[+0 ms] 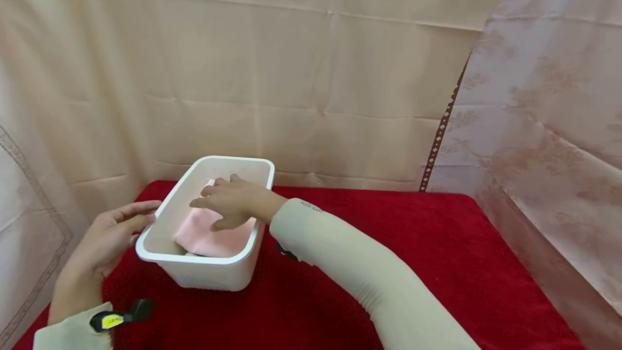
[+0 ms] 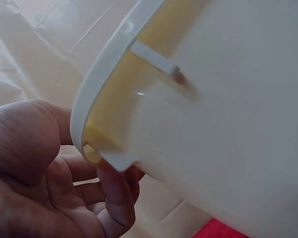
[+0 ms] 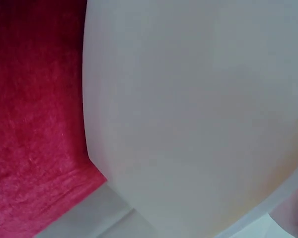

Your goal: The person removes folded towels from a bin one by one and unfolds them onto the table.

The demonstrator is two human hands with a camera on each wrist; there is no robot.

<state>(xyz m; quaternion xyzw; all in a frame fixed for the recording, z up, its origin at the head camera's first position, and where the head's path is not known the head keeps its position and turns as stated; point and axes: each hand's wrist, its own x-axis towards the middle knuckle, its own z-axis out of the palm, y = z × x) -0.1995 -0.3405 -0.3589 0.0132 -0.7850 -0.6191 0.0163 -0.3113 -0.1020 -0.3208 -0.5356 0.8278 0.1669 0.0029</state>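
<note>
White tub sits nr back-L corner of red-covered table, close to its L edge. Pink cloth lies inside tub, twd front end. L hand grips tub's L rim, fingers curled under the lip. R hand reaches in over tub's R rim, above the cloth, fingers & thumb spread apart; can't tell if fingertips touch cloth. Blk device w/ yellow label on L wrist. Beige curtain hangs behind table's back edge.
</note>
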